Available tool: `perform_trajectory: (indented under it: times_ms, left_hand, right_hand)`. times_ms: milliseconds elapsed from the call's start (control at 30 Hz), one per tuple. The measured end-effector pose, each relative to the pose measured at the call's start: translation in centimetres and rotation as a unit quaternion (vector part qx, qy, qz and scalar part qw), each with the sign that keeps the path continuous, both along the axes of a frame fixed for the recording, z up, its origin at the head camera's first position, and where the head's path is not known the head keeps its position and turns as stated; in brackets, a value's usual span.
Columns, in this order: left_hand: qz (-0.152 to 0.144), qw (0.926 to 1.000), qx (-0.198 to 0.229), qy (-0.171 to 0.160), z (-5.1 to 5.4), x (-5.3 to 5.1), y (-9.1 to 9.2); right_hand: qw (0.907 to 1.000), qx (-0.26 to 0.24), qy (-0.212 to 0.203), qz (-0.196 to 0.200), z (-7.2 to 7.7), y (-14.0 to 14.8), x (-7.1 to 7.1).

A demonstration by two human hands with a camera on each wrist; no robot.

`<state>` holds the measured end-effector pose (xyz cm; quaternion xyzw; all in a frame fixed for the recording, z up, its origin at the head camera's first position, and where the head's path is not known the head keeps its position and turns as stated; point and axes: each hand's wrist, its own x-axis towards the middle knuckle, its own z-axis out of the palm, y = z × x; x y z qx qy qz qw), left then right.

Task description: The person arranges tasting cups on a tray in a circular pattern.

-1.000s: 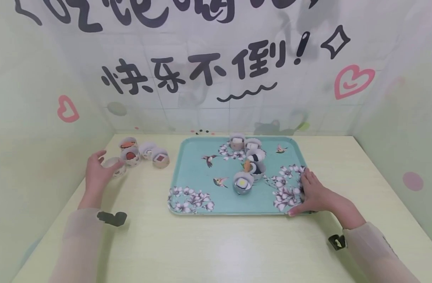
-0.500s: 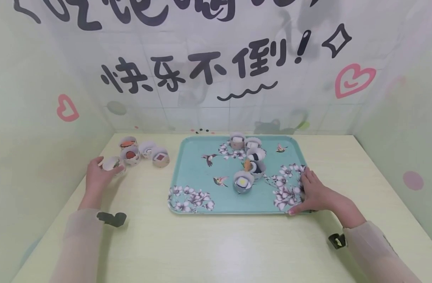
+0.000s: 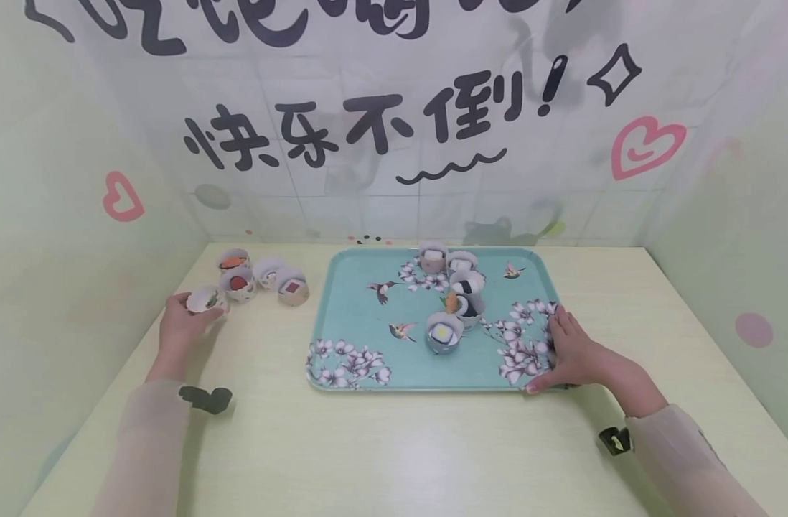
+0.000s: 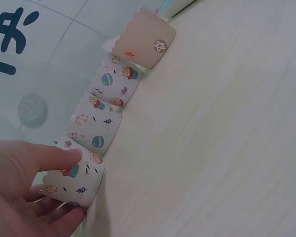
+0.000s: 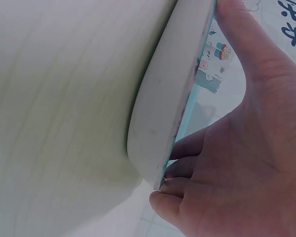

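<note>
White with small printed pictures, the held cup is at the left of the pale table; whether its base touches the surface, we cannot tell. Our left hand pinches it between thumb and fingers. Just beyond it stand four more cups, close together, one showing an orange filling, another a red ball. Well apart to the right lies a teal tray patterned with blossoms and birds, bearing five cups in a bent row. Our right hand rests spread over its near right corner, thumb at the front edge. Behind rises a white backdrop with black lettering.
</note>
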<state>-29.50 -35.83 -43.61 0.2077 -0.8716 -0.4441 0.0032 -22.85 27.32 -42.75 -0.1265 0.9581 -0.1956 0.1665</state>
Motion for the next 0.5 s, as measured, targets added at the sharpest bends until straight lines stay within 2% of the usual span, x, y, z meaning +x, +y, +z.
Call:
perform_trajectory:
  times_ms: [233,500]
  left_hand:
    - [0.014,0.9998,-0.012,0.004,-0.07,-0.01,0.04]
    - [0.013,0.9998,-0.013,0.009,0.44,0.4,0.18]
  right_hand:
    - [1.0,-0.001,0.002,0.0,0.03,-0.02,0.02]
    - [1.0,-0.001,0.002,0.001,-0.04,0.01,-0.02]
